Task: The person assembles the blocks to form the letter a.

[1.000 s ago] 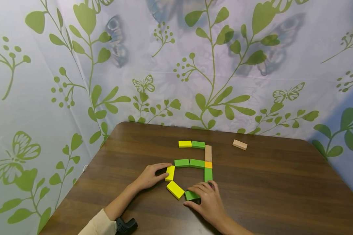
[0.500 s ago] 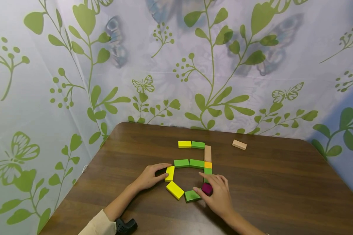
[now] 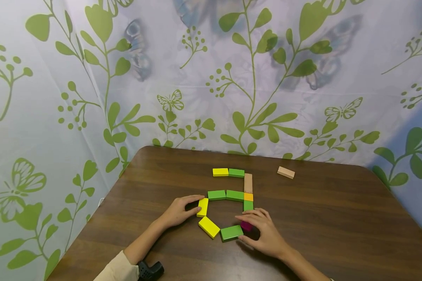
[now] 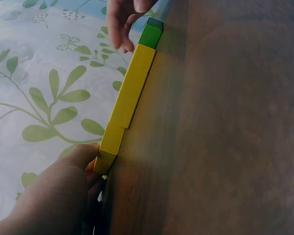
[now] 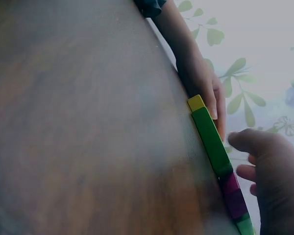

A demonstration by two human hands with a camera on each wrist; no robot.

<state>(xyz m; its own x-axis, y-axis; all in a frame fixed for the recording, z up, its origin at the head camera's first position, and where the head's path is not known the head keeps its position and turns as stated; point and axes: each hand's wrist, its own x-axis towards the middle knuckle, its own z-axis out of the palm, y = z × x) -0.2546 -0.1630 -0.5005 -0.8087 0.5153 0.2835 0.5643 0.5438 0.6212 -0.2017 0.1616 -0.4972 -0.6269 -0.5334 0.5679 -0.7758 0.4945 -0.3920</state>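
My left hand (image 3: pixel 178 210) holds a yellow block (image 3: pixel 202 207) at the ring's left side, thumb and index finger against it; the left wrist view shows the thumb on the block's end. Below it a second yellow block (image 3: pixel 209 227) lies slanted, with a green block (image 3: pixel 231 233) to its right. My right hand (image 3: pixel 265 234) hovers about a purple block (image 3: pixel 246 225), partly hiding it, with its thumb near the green block's right end. In the right wrist view the thumb and fingers (image 5: pixel 246 172) look apart from the blocks, gripping nothing.
Two green blocks (image 3: pixel 217 195) form the ring's top, joined by an orange block (image 3: pixel 248 197) to a plain wooden block (image 3: pixel 248 183). A yellow and a green block (image 3: pixel 236 173) lie behind. Another wooden block (image 3: pixel 286 172) lies apart at the back right of the table (image 3: pixel 330 218).
My right hand has left the green block and moved right to the purple block, which came into view and shifted slightly. The left hand has stayed in place.
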